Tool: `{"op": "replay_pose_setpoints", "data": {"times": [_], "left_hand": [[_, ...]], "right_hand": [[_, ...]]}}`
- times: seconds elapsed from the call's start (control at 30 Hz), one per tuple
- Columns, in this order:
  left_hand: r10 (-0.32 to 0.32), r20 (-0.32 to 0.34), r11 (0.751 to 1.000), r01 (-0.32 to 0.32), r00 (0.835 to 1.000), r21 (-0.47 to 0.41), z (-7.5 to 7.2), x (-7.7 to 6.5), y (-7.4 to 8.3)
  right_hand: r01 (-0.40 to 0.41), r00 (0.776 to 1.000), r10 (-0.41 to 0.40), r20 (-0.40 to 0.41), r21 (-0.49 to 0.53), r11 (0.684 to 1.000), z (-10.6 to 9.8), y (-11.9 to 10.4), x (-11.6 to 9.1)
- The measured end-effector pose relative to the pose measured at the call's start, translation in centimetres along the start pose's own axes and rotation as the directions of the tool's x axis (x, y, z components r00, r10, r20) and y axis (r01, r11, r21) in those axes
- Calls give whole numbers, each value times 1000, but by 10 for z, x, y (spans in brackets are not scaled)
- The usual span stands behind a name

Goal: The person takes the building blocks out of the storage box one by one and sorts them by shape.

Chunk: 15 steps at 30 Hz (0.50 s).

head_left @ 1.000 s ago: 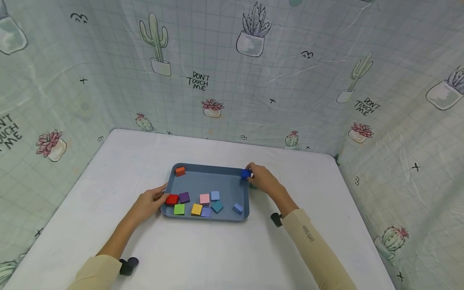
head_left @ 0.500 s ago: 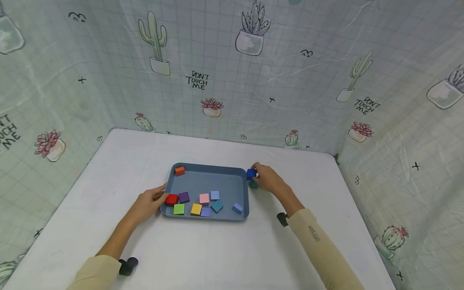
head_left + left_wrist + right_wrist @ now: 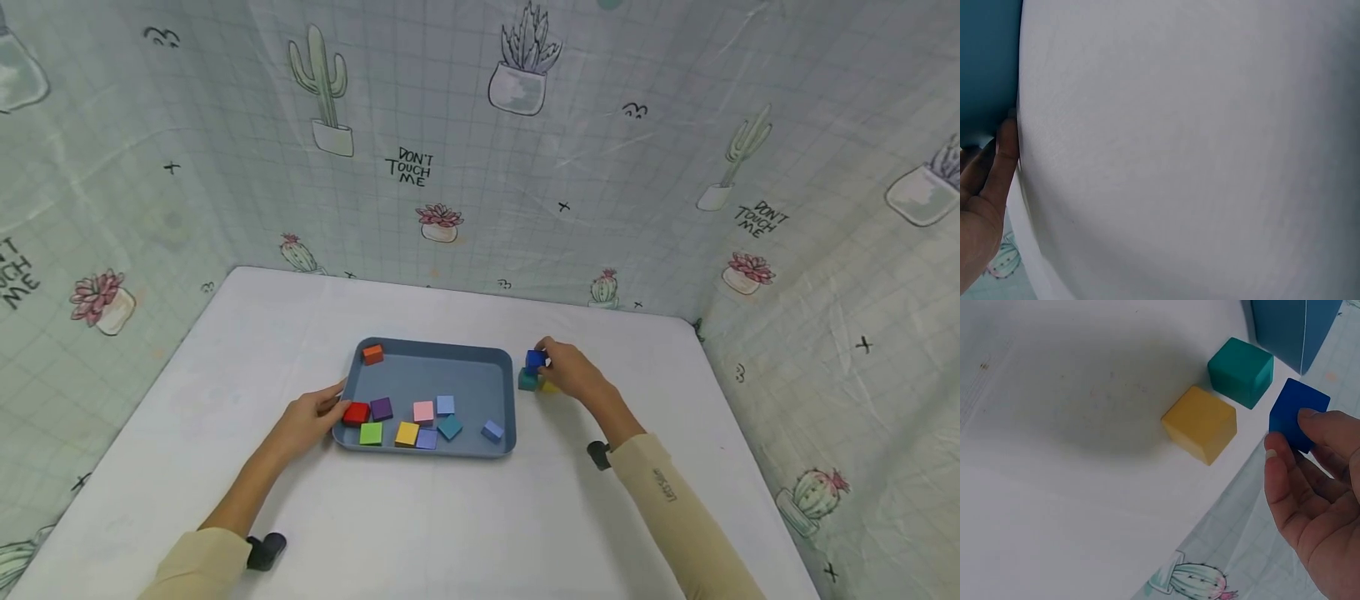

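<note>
Right of the tray, my right hand [image 3: 572,372] pinches a dark blue cube [image 3: 1297,412] between thumb and fingertips. Just in front of that hand, a teal-green cube [image 3: 1240,372] and a yellow cube [image 3: 1200,424] sit on the table, corners close together. In the head view the blue cube overlaps the teal-green cube [image 3: 527,380]. My left hand [image 3: 303,423] grips the left rim of the blue-grey tray [image 3: 427,375], its thumb beside a red block [image 3: 356,413]. In the left wrist view its fingers [image 3: 1002,159] lie along the tray's side.
Inside the tray lie an orange block [image 3: 372,355], a purple block [image 3: 381,408], a pink block [image 3: 423,412], a lime green block [image 3: 371,433] and several others, mostly along the near side. A patterned cloth [image 3: 480,167] encloses the white table [image 3: 450,517] at the back and sides.
My right hand has carried the dark blue cube rightward, from inside the tray's right edge to outside it. The teal-green and yellow cubes have come into sight. My left hand stays at the tray.
</note>
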<state>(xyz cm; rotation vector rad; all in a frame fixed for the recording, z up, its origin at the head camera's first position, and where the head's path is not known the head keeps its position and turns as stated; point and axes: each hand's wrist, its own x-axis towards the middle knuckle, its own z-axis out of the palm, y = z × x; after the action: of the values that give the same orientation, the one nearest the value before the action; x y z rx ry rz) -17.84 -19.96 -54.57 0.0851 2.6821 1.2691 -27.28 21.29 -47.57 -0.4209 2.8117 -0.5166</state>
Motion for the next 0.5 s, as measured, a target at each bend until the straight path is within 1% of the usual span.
{"op": "replay_pose_setpoints", "data": {"times": [0.2,0.4,0.5], "left_hand": [[7,-5,1000,-7,1000,0,-1,-2,1],[6,-6,1000,-6,1000,2,0,-1,-2],[7,-10,1000,-7,1000,2,1,0,-4]], "right_hand": [[-17,1000,17,10,9,1000,-3,7,-3],[-44,999,44,8,8,999,-7,15,-6],[-40,999,39,6,7,999,-9,19,-8]]}}
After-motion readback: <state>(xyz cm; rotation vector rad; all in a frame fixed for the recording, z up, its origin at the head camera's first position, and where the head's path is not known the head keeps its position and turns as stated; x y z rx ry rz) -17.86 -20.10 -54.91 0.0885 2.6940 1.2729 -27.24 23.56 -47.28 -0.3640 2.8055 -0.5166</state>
